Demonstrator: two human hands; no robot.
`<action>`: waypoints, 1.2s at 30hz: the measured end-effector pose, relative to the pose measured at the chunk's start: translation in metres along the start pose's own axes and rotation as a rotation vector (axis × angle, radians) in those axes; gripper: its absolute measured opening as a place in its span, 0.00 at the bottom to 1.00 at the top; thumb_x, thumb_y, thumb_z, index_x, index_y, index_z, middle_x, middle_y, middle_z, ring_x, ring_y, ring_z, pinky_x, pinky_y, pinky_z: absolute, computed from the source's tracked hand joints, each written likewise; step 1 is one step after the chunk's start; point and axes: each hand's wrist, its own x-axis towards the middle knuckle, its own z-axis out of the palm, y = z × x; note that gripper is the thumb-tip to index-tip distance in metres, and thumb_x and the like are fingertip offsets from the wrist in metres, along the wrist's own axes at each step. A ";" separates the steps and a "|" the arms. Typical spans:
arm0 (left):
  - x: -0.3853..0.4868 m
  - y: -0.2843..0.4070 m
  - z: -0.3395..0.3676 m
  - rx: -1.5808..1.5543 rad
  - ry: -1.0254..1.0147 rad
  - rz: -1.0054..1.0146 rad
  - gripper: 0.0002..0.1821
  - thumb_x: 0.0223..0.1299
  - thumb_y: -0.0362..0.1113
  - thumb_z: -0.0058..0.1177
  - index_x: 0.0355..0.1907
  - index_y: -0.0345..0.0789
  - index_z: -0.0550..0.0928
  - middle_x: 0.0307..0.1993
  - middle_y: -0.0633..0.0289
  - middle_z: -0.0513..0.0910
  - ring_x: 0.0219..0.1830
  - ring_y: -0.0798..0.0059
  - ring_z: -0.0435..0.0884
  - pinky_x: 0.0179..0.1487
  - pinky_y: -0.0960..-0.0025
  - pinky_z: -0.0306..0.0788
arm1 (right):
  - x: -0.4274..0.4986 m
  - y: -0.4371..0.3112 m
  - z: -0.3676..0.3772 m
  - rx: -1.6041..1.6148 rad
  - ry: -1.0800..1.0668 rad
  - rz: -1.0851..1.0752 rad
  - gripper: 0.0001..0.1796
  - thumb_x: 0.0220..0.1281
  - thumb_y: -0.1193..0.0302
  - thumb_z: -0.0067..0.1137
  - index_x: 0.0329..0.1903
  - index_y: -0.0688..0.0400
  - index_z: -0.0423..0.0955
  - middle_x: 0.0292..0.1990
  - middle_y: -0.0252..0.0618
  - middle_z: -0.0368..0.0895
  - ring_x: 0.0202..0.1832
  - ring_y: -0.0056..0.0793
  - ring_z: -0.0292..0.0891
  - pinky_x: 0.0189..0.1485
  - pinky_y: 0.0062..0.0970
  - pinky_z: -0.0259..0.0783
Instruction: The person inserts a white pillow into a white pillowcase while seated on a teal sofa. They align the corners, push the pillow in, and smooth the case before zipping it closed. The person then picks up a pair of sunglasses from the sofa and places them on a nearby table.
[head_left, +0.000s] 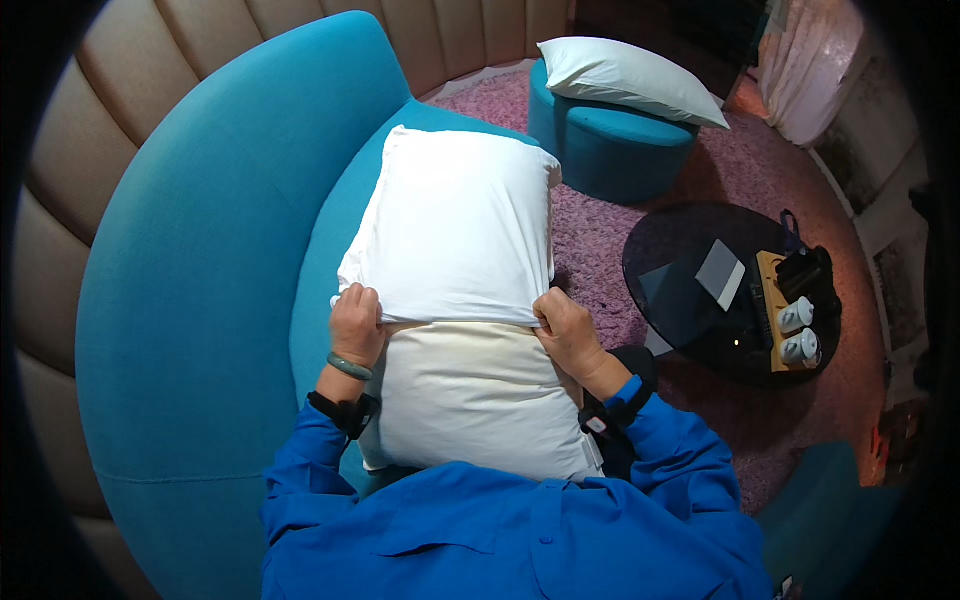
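Note:
A white pillowcase (465, 217) covers the far part of a cream pillow (472, 397), whose near part lies bare against my blue shirt. My left hand (356, 322) grips the left corner of the pillowcase's open edge, with its fingers curled into the cloth. At the right end of the same edge, my right hand (568, 330) pinches the fabric in a closed fist. The edge is stretched between both hands across the pillow. Beneath them is the seat of a curved teal sofa (337, 217).
Another white pillow (630, 79) lies on a teal pouf (615, 157) at the back right. A round dark glass table (675, 300) on the right holds a wooden tray (769, 285) with lidded white cups (795, 315) and a grey-white folder or booklet (720, 274). Pink carpet (600, 255) lies between.

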 end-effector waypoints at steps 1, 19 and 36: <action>-0.002 0.000 0.003 -0.007 0.023 -0.019 0.13 0.40 0.19 0.54 0.28 0.36 0.69 0.31 0.54 0.71 0.34 0.53 0.73 0.36 0.56 0.68 | 0.000 0.003 -0.001 -0.011 0.004 -0.002 0.15 0.43 0.83 0.59 0.34 0.57 0.66 0.30 0.42 0.68 0.36 0.46 0.72 0.38 0.40 0.70; -0.044 -0.069 0.050 0.100 -0.138 -0.245 0.09 0.57 0.25 0.48 0.39 0.39 0.70 0.39 0.54 0.74 0.36 0.46 0.77 0.35 0.51 0.71 | 0.028 0.070 0.031 -0.004 0.149 0.220 0.10 0.55 0.80 0.55 0.40 0.58 0.67 0.37 0.48 0.72 0.40 0.55 0.72 0.40 0.46 0.69; -0.061 -0.081 0.078 0.022 -0.163 -0.310 0.11 0.59 0.25 0.46 0.45 0.36 0.70 0.43 0.49 0.73 0.46 0.44 0.75 0.44 0.50 0.71 | -0.040 0.128 0.059 0.137 -0.375 0.488 0.20 0.57 0.64 0.64 0.43 0.63 0.68 0.43 0.62 0.78 0.48 0.60 0.75 0.48 0.43 0.71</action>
